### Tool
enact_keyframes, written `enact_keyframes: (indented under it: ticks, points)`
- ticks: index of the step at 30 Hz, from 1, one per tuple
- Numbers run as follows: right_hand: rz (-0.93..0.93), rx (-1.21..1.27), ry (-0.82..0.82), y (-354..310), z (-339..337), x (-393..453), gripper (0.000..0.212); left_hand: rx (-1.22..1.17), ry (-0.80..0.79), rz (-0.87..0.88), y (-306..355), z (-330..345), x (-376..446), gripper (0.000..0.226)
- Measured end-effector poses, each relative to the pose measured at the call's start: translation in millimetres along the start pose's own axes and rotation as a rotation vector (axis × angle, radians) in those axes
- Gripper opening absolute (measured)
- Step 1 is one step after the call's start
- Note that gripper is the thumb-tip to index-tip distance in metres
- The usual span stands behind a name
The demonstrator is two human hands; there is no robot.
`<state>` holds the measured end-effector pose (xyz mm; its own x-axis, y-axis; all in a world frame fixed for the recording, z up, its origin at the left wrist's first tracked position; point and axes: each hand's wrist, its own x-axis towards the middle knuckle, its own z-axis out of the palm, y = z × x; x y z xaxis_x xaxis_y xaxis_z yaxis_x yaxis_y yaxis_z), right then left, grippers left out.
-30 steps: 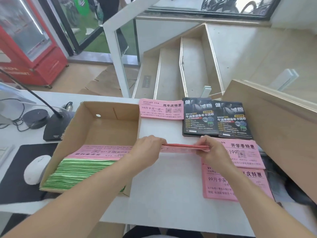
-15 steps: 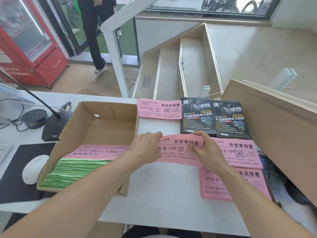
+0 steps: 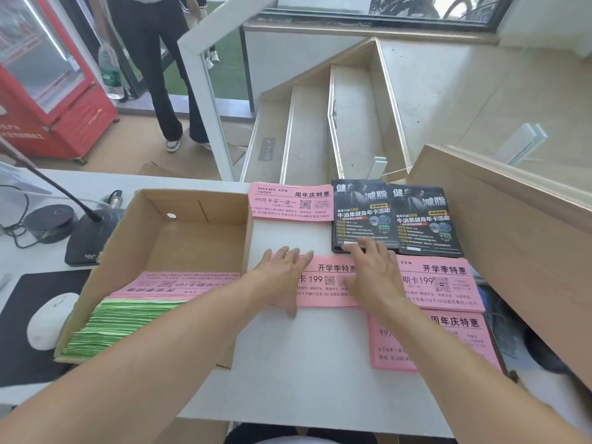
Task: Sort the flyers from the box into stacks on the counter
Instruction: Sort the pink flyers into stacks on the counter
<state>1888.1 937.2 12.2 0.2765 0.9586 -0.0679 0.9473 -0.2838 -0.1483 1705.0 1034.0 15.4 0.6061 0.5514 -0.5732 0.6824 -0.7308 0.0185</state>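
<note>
Counter [image 3: 304, 363]: pink flyer [image 3: 323, 283] lies crosswise, seemingly under both flat hands.

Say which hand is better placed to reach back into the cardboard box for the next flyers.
Left, probably. The left hand lies flat on the just-placed pink flyer stack, right beside the open brown cardboard box. The right hand sits farther away, toward the black flyers.

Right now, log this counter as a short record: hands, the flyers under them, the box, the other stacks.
left hand: flat, fingers straight, pressing the pink flyer stack
right hand: flat on the same stack, fingertips reaching the black flyers
grip: none, both hands open
cardboard box: open, pink sheets over green sheets at its near end
other stacks: pink at the far edge; two pink at right
counter: white
</note>
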Motion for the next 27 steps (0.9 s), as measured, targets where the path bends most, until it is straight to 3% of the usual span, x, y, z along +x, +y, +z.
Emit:
enact_keyframes:
  ticks: [2, 6, 19, 21, 24, 27]
  points:
    - [-0.092, 0.001, -0.126, 5, -3, -4, 0.069, 0.063, -0.051, -0.001, 2, 6, -1, 0.135]
    - [-0.211, -0.047, -0.321, 5, -2, -14, 0.065, 0.109, 0.045, -0.014, 8, 8, 0, 0.113]
    - [-0.175, -0.081, -0.27, -1, -6, -10, 0.058, 0.043, 0.131, -0.009, 4, 2, -2, 0.102]
    - [-0.189, -0.075, -0.245, -7, -15, -10, 0.056, -0.064, 0.226, -0.002, 0, -3, -17, 0.099]
    - [-0.191, 0.031, -0.115, -30, -35, -6, 0.043, -0.315, 0.567, -0.003, -22, -8, -53, 0.08]
    - [-0.251, 0.239, 0.044, -71, -51, -2, 0.029, -0.485, 0.814, -0.147, -66, -3, -100, 0.058]
